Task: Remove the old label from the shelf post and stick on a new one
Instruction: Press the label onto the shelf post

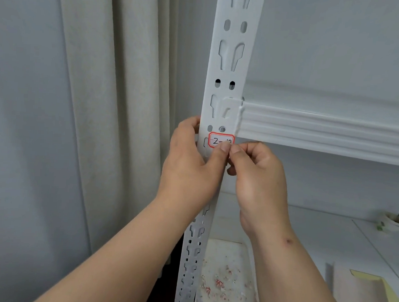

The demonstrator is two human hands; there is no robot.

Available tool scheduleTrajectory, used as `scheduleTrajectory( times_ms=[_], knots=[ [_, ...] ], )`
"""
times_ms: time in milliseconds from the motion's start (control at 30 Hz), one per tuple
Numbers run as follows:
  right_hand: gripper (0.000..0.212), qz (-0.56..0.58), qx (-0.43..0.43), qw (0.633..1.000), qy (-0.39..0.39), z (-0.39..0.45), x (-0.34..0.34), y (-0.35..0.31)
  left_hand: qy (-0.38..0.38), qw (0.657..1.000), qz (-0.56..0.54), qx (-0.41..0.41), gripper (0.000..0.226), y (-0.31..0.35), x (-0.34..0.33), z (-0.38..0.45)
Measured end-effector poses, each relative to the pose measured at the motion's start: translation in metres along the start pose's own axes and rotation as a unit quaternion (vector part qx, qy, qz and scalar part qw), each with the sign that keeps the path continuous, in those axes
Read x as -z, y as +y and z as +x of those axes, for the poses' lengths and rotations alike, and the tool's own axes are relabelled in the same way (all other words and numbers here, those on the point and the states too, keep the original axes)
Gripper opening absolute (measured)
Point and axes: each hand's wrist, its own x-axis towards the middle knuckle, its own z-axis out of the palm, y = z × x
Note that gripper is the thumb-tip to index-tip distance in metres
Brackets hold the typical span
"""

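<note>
A white slotted metal shelf post (231,60) runs up the middle of the view. On it sits a white label with a red border (220,140), with handwriting that starts with "2". My left hand (190,166) wraps around the post from the left, its thumb pressing at the label's lower edge. My right hand (257,174) has curled fingers, and its thumb and forefinger pinch at the label's lower right corner. Whether the corner has lifted off the post is hidden by the fingertips.
A white shelf beam (322,129) joins the post on the right. Below it, a white tray (224,279) holds red and white label scraps. A pale yellow sheet (380,292) lies at the lower right, a small bowl (394,221) stands further back. Curtains (108,100) hang on the left.
</note>
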Motion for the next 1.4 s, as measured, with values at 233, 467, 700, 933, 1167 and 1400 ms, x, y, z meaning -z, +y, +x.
scheduleTrajectory(
  times_ms=[233,467,700,933,1167,1400],
  knots=[
    [0.021,0.079,-0.046,0.995,-0.045,0.003,0.005,-0.002,0.023,0.996,0.005,-0.081,0.059,-0.008,-0.003,0.004],
    [0.03,0.168,-0.079,0.98,-0.077,0.009,0.003,0.0,0.023,0.994,0.002,-0.104,0.059,-0.009,-0.006,0.005],
    [0.043,0.158,-0.057,0.983,-0.079,0.006,0.002,-0.006,0.018,0.995,0.012,-0.098,0.06,-0.011,-0.007,0.007],
    [0.019,0.106,-0.023,0.994,-0.002,-0.003,0.001,-0.01,0.011,0.998,-0.021,-0.06,0.052,-0.01,-0.003,0.004],
    [0.013,0.024,0.039,0.997,0.06,-0.006,-0.008,-0.003,0.018,0.998,-0.019,-0.051,0.04,-0.007,-0.002,0.004],
    [0.017,-0.024,0.043,0.998,0.048,-0.004,-0.006,-0.003,0.055,0.996,0.026,-0.072,0.048,-0.003,-0.004,0.005]
  ],
)
